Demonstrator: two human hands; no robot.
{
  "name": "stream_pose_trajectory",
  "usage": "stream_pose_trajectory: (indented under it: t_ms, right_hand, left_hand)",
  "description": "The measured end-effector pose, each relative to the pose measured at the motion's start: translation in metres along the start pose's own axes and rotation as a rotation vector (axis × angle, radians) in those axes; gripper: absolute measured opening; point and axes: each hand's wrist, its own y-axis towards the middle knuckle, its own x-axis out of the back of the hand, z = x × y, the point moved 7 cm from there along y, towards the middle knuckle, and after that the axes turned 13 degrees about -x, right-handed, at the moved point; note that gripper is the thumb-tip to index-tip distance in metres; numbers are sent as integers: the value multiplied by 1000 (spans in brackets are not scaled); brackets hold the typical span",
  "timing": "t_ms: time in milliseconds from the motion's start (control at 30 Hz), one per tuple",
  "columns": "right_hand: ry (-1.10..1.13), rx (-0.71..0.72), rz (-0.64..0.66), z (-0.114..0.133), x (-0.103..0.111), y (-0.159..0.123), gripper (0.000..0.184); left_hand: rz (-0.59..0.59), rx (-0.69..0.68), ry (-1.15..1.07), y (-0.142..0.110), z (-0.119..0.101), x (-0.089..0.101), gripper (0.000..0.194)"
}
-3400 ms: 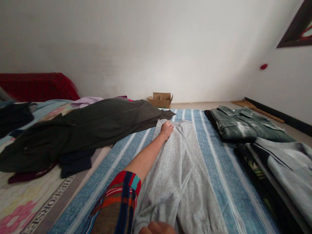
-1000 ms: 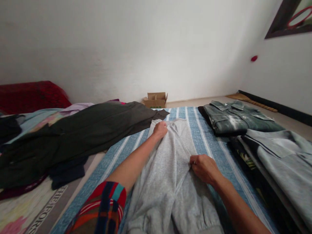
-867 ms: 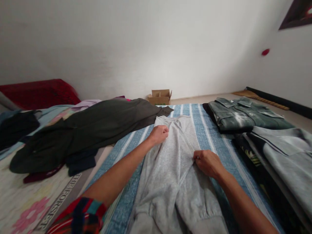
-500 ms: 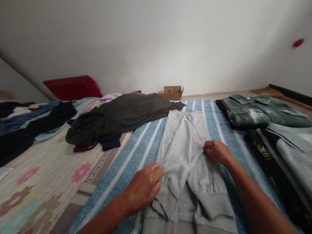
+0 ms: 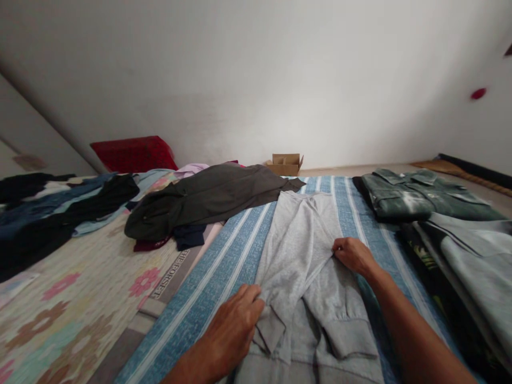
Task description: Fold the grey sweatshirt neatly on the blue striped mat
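A light grey sweatshirt [image 5: 304, 256] lies lengthwise in front of me, its sleeves folded inward over the body and its ribbed hem nearest me. At its right edge, my right hand [image 5: 354, 255] is closed, pinching the fabric between thumb and fingers. My left hand [image 5: 236, 325] is at the lower left edge beside a folded cuff, with its fingers curled onto the cloth; the fingertips are partly hidden. Beneath the sweatshirt is a blue bedsheet with white stripes [image 5: 216, 277].
A dark olive garment [image 5: 216, 197] lies to the left on a floral mat [image 5: 100, 288], beyond it a heap of clothes [image 5: 60, 208]. Folded green denim [image 5: 428, 194] and a grey-and-black folded stack [image 5: 476, 256] are at right. A cardboard box [image 5: 285, 165] stands by the wall.
The whole view has tilted slightly upward and left, so things sit lower in it. My left hand has shifted slightly toward me along the sweatshirt's edge; my right hand keeps its pinch.
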Motion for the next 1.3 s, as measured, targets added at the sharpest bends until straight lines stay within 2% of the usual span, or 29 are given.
stream_pose_trajectory:
  t_ms: [133, 233, 367, 467, 567, 667, 700, 833, 900, 1000, 1167, 1300]
  right_hand:
    - [22, 2, -15, 1, 1, 1, 29]
    - [36, 7, -18, 1, 1, 1, 29]
    - [52, 10, -19, 1, 0, 3, 30]
    - [59, 14, -18, 0, 0, 4, 30]
    - [60, 14, -13, -1, -1, 4, 29]
    - [57, 20, -3, -1, -2, 4, 29]
    - [54, 21, -2, -2, -2, 4, 29]
    - [40, 30, -1, -2, -2, 4, 27]
    - [33, 32, -2, -3, -2, 4, 26]
    - [30, 32, -2, -4, -3, 4, 27]
    - [22, 32, -1, -6, -4, 5, 27]
    - [9, 22, 2, -6, -3, 4, 28]
  left_hand:
    - [-240, 47, -113, -6, 9, 12, 23]
    - [-393, 229, -268, -18, 28, 15, 17]
    - [-397, 519, -529, -34, 53, -11, 9]
    - [-336, 563, -724, -36, 53, -29, 7]
    - [-296, 529, -746, -33, 45, -26, 10]
    - [-288, 478, -625, -33, 39, -16, 7]
    - [-301, 449, -558, -33, 38, -14, 12]
    - [-427, 210, -190, -32, 29, -7, 44]
    - [-462, 85, -28, -31, 21, -8, 48]
    - [-473, -14, 101, -30, 12, -8, 54]
    - [-545, -75, 150, -33, 4, -4, 48]
    - [-675, -139, 194, -38, 2, -6, 39]
